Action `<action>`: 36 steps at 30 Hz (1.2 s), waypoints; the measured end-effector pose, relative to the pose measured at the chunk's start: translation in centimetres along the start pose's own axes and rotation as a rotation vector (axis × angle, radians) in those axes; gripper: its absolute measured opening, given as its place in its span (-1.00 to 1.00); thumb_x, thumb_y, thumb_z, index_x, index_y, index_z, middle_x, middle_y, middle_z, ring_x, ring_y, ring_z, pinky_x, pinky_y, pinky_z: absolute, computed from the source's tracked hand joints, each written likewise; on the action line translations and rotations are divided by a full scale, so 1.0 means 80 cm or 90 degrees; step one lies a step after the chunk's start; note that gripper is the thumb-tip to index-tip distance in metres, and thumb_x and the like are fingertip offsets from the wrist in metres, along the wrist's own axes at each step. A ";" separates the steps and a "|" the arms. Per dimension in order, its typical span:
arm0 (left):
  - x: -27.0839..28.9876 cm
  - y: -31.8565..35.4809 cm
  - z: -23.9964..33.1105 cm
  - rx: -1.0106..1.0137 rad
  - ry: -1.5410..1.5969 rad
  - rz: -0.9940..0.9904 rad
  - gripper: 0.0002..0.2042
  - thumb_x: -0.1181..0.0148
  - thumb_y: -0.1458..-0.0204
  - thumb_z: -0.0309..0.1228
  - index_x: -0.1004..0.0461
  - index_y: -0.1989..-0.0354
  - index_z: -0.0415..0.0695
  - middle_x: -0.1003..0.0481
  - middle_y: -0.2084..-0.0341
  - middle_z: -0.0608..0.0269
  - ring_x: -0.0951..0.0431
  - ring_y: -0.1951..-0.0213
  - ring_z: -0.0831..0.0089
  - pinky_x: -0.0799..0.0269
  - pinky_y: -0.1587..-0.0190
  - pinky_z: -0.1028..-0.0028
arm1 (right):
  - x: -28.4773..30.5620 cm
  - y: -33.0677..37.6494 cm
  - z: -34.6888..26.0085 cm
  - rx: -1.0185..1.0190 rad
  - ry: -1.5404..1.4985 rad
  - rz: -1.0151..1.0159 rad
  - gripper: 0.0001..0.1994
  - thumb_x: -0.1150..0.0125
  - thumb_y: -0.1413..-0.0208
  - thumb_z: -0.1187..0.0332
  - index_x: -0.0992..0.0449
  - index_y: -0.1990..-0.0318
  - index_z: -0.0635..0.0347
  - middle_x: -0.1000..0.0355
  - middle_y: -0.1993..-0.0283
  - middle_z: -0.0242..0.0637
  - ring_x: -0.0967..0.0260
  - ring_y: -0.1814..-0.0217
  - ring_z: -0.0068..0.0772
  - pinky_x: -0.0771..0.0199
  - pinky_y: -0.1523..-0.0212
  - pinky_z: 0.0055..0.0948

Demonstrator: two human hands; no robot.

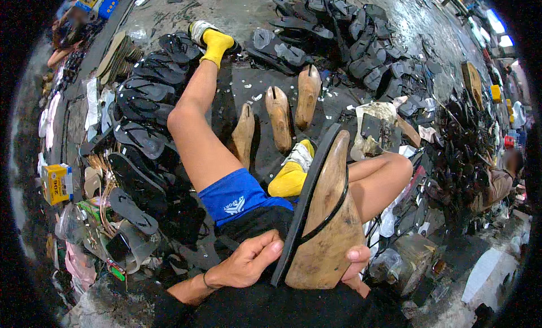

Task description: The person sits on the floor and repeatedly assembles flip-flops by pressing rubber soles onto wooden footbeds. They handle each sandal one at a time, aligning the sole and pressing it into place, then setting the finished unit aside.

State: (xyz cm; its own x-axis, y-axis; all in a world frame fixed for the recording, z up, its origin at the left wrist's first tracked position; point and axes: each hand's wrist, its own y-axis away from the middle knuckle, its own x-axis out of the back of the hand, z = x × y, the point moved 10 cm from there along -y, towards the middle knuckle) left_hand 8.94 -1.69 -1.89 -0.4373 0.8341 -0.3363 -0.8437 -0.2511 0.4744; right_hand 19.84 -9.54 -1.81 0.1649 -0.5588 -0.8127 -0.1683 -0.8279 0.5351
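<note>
The sandal sits upright above your lap, its black sole (303,203) along the left side of the wooden last (327,254) and its thin strap (319,228) looped across the wood; both toe ends point up and away from you. Your right hand (354,267) grasps the last near its heel end. Your left hand (254,260) is curled beside the sole's lower end, thumb against forefinger; I cannot tell whether it pinches anything.

Keep the right-hand grip firm and low, clear of the strap, so the wood resists twisting. Seat the sole flat from toe to heel with even left-hand pressure, and watch for a gap opening along the edge. The strap should lie smooth and untwisted; pulled hard on one side, it may skew the sandal. Check the toe post too, as it is hidden here; the slotted lasts (278,116) standing on the floor (248,79) suggest it belongs in a notch.
</note>
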 end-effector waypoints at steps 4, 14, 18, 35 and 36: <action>-0.004 0.000 -0.014 0.045 0.156 -0.069 -0.70 0.10 -0.37 -0.16 -0.28 0.34 -0.10 -0.12 0.46 0.55 -0.10 0.39 0.71 -0.10 0.32 0.59 | -0.001 0.002 -0.001 -0.017 0.029 -0.022 -0.08 -0.29 0.19 0.31 -0.01 -0.39 0.40 -0.20 -0.31 0.12 -0.24 -0.31 0.03 -0.27 -0.31 -0.04; 0.044 -0.045 0.015 -0.181 0.080 0.001 -0.23 -0.03 -0.25 0.06 -0.01 -0.45 -0.24 -0.06 -0.42 0.13 0.07 -0.45 0.39 0.21 -0.43 0.38 | 0.002 -0.057 -0.052 0.230 0.460 -0.126 -0.15 -0.33 0.17 0.55 -0.11 -0.37 0.26 -0.26 -0.29 -0.12 -0.22 -0.33 -0.13 -0.20 -0.32 -0.17; 0.106 -0.040 -0.010 -0.138 -0.075 0.103 -0.36 -0.21 -0.19 -0.36 -0.12 -0.40 -0.27 -0.31 -0.26 0.11 -0.29 -0.25 0.40 -0.11 -0.32 0.42 | 0.053 -0.139 0.011 -0.004 0.654 -0.030 -0.07 -0.54 0.15 0.35 -0.06 -0.36 0.35 -0.24 -0.30 -0.11 -0.18 -0.35 -0.16 -0.19 -0.35 -0.22; 0.184 -0.128 0.022 -0.189 0.258 0.316 -0.29 0.11 -0.31 0.03 0.01 -0.42 -0.30 -0.19 -0.34 0.08 -0.13 -0.37 0.30 0.06 -0.41 0.35 | -0.035 -0.191 -0.028 0.242 0.784 -0.045 -0.25 -0.33 -0.11 0.36 -0.03 -0.38 0.27 -0.29 -0.24 -0.11 -0.25 -0.28 -0.29 -0.24 -0.31 -0.29; 0.188 -0.146 0.035 -0.194 0.250 0.333 -0.25 0.19 -0.32 0.10 -0.02 -0.40 -0.36 -0.19 -0.34 0.06 -0.12 -0.37 0.30 0.08 -0.41 0.37 | -0.051 -0.190 -0.036 0.307 0.851 -0.082 -0.28 -0.32 -0.12 0.38 -0.06 -0.37 0.28 -0.32 -0.22 -0.12 -0.26 -0.28 -0.30 -0.24 -0.31 -0.30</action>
State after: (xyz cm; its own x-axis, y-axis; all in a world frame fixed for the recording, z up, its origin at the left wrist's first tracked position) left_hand 13.07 15.18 -10.21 -0.8390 0.3433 -0.4221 -0.5176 -0.7428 0.4247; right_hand 24.50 5.18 -5.99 0.9358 -0.3311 0.1212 -0.3453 -0.9300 0.1257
